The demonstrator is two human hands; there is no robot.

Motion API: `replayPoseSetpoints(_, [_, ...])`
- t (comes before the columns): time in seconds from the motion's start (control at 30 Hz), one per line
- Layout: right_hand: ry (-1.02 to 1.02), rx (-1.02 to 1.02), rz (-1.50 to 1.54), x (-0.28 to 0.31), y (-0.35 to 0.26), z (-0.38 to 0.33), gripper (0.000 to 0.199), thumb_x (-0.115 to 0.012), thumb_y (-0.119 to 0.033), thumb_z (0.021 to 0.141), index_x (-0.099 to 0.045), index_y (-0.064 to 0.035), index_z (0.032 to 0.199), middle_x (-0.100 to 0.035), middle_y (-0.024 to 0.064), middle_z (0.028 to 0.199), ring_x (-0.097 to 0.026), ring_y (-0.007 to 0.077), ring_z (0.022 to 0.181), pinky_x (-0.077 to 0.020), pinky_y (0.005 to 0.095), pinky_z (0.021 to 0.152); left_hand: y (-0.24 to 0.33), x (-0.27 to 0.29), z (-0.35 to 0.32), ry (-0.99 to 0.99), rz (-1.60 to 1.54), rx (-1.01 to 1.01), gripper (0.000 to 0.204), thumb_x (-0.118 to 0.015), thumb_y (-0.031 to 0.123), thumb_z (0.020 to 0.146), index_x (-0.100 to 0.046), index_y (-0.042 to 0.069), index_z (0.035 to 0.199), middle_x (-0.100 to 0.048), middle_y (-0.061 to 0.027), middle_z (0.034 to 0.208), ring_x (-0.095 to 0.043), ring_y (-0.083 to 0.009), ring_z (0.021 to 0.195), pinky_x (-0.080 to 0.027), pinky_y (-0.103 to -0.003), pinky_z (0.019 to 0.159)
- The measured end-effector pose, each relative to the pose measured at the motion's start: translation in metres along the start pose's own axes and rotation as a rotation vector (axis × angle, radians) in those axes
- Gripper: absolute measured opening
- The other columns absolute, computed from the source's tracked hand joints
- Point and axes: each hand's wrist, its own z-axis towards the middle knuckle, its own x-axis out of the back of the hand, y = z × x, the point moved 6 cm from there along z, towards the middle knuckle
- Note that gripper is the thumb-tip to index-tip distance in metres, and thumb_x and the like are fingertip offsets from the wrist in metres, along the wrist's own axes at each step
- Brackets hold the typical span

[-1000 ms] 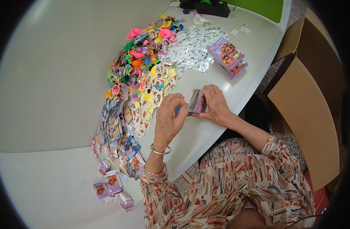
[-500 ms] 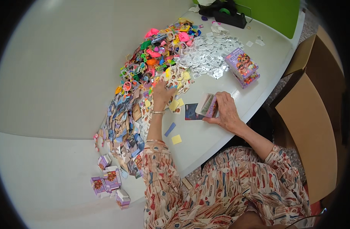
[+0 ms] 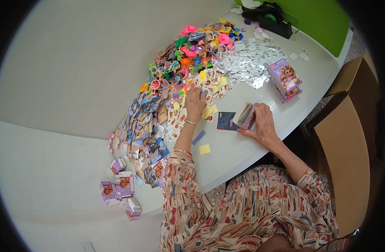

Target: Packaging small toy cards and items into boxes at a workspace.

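My right hand [image 3: 265, 127] grips a small purple and white box [image 3: 245, 116], tilted with its open end up and paper-like contents inside. It stands against a dark blue card [image 3: 226, 121] lying on the table. My left hand [image 3: 195, 103], a bracelet on its wrist, reaches into the heap of small white printed cards [image 3: 211, 84]. Its fingers are bent down and close together, with a spot of blue by the fingertips; what they hold I cannot make out. Yellow paper squares [image 3: 204, 149] and a blue strip [image 3: 198, 137] lie near my left forearm.
Colourful small toys [image 3: 188, 52] heap up beyond my left hand, silvery white packets [image 3: 251, 59] beside them. Folded cards [image 3: 144, 119] pile at left. Purple boxes stand stacked [image 3: 286, 77] at right; others [image 3: 124, 185] lie lower left. A tape dispenser [image 3: 278, 27] sits at the back, a cardboard carton [image 3: 341, 147] at right.
The whole view has shifted, so the table appears further right. My left hand's fingers have drawn closer together over the white cards. My right hand still grips the box.
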Motion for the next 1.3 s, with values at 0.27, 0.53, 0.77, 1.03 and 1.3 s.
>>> replayPoseSetpoints(0.27, [-0.011,-0.041,-0.025,0.001,0.008,-0.001,0.093,-0.086,-0.038,0.053,-0.040,0.0047,0.121,-0.049,0.0203,0.115,-0.044,0.0384,0.112,-0.0361,0.0456,0.098,-0.046,0.040,0.031,0.245,-0.245,0.192,0.014,-0.067,0.014,0.079,-0.067,0.000,0.081,-0.066,-0.0102,0.072,-0.061,-0.0193,0.064,-0.046,-0.034,0.061])
replayPoseSetpoints(0.53, [0.003,0.005,-0.013,-0.001,-0.002,0.002,0.088,-0.086,-0.037,0.054,-0.041,0.0029,0.119,-0.048,0.0193,0.112,-0.044,0.0377,0.108,-0.0369,0.0442,0.096,-0.132,0.020,0.007,0.049,0.127,0.445,0.024,-0.067,0.021,0.075,-0.068,-0.003,0.073,-0.064,-0.0086,0.063,-0.059,-0.0181,0.057,-0.045,-0.034,0.059])
replayPoseSetpoints(0.77, [0.028,-0.005,-0.016,0.004,0.006,0.000,0.087,-0.086,-0.037,0.054,-0.041,0.0024,0.118,-0.047,0.0192,0.111,-0.045,0.0376,0.107,-0.0371,0.0445,0.095,-0.117,0.032,0.006,0.167,-0.177,0.461,0.020,-0.068,0.014,0.077,-0.066,-0.005,0.073,-0.058,-0.0023,0.060,-0.052,-0.0108,0.058,-0.042,-0.029,0.058])
replayPoseSetpoints(1.03, [0.026,0.018,-0.014,0.005,-0.002,0.003,0.087,-0.086,-0.036,0.055,-0.040,0.0023,0.118,-0.047,0.0193,0.110,-0.045,0.0375,0.105,-0.0373,0.0444,0.094,-0.174,0.019,0.024,0.200,-0.146,0.571,0.025,-0.062,0.020,0.078,-0.062,-0.004,0.068,-0.057,-0.0174,0.058,-0.057,-0.0290,0.054,-0.044,-0.038,0.057])
replayPoseSetpoints(1.3, [0.001,0.002,-0.006,0.004,-0.001,0.000,0.086,-0.086,-0.037,0.056,-0.040,0.0021,0.119,-0.046,0.0189,0.109,-0.044,0.0370,0.104,-0.0373,0.0449,0.093,-0.141,0.017,0.035,0.035,-0.016,0.502,0.023,-0.066,0.019,0.073,-0.065,-0.002,0.064,-0.057,-0.0094,0.054,-0.053,-0.0215,0.049,-0.045,-0.038,0.053])
